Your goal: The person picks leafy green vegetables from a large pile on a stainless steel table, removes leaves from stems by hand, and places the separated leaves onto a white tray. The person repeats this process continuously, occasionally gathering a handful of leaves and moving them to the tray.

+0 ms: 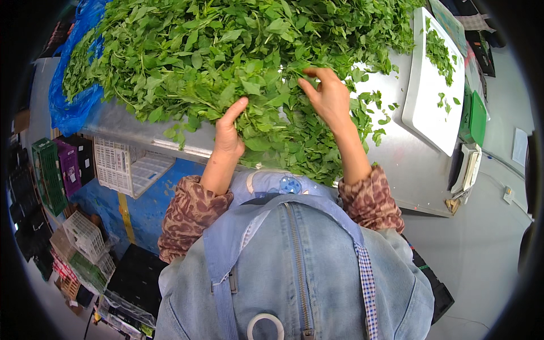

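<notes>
A broad heap of leafy green herb sprigs covers much of a metal table. My left hand is closed around a bunch of sprigs at the near side of the heap, thumb on top and fingers hidden beneath the leaves. To its right, my right hand is raised over the leaves with thumb and index finger apart; whether a small leaf lies between them is hard to tell. Loose leaves lie below and around the right wrist.
A white plastic tray with a few leaves lies at the right of the metal table. Blue plastic sheeting borders the heap at left. Below the table edge stand a white crate, a green crate and a purple crate.
</notes>
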`<state>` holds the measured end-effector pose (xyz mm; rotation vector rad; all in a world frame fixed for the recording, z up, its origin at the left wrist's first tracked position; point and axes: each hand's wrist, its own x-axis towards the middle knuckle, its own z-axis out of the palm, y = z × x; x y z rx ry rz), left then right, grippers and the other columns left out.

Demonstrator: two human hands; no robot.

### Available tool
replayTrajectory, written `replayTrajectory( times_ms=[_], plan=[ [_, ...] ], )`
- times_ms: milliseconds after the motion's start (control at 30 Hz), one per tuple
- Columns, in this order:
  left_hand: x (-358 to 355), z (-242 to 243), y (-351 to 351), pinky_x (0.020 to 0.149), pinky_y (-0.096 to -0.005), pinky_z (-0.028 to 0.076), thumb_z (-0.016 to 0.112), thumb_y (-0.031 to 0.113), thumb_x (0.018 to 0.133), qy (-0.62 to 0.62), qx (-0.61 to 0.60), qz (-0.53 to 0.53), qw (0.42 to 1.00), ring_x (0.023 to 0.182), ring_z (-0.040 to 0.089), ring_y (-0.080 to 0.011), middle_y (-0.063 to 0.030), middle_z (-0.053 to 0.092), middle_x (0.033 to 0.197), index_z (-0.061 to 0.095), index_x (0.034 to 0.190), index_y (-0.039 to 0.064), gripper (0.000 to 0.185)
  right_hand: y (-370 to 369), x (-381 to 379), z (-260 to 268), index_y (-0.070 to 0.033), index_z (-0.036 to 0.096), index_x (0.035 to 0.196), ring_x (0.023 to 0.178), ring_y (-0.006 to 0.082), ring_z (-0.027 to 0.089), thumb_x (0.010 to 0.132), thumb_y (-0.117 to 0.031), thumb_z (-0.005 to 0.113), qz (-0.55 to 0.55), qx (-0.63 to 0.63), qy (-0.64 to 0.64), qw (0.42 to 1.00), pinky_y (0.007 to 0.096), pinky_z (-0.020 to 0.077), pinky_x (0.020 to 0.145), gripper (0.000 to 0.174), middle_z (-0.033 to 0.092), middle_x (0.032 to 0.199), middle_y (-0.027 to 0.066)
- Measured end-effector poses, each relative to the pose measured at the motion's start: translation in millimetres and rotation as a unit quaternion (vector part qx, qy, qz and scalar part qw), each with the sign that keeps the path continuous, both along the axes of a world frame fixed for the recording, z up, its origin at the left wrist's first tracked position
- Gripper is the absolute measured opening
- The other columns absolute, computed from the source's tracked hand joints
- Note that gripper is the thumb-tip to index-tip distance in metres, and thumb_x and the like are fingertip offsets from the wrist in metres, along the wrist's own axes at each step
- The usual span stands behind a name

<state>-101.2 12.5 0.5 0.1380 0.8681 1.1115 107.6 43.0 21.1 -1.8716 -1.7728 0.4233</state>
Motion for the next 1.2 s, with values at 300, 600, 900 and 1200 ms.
replayTrajectory(
  times_ms=[300,600,900,1200],
  plan=[
    [-11,7,4,0.078,-0.0345,0.053,0.059,0.014,0.084,0.001,0.001,0.043,0.999,0.087,0.064,-0.0217,-0.0100,0.065,0.100,0.058,0.111,0.000,0.030,9,59,-6,-0.001,0.059,0.104,0.071,0.0137,0.059,0.081,-0.013,0.066,0.018,-0.303,0.440,0.845,0.0274,0.0498,0.067,0.026,0.065,0.086,0.0068],
    [-20,9,4,0.080,-0.0360,0.053,0.056,0.016,0.086,-0.009,0.021,0.048,0.999,0.090,0.064,-0.0233,-0.0116,0.064,0.104,0.056,0.115,-0.001,0.033,21,2,-26,-0.013,0.060,0.106,0.080,0.0251,0.063,0.074,0.002,0.057,0.189,-0.053,-0.008,0.981,0.0341,0.0509,0.070,0.036,0.060,0.091,0.0087],
    [-25,9,0,0.078,-0.0358,0.053,0.055,0.017,0.087,0.003,0.013,0.062,0.998,0.089,0.064,-0.0232,-0.0116,0.064,0.103,0.057,0.113,-0.001,0.032,11,41,18,-0.007,0.068,0.099,0.078,0.0224,0.062,0.077,-0.006,0.066,0.198,-0.147,0.122,0.961,0.0311,0.0481,0.072,0.022,0.064,0.088,0.0082],
    [-16,12,-2,0.079,-0.0354,0.053,0.056,0.016,0.086,0.013,0.016,0.047,0.999,0.089,0.064,-0.0226,-0.0111,0.065,0.102,0.058,0.112,0.000,0.031,-35,90,8,-0.006,0.069,0.101,0.080,0.0336,0.065,0.074,-0.016,0.067,0.001,-0.337,0.030,0.941,0.0376,0.0487,0.075,0.029,0.067,0.086,0.0214]
  ],
)
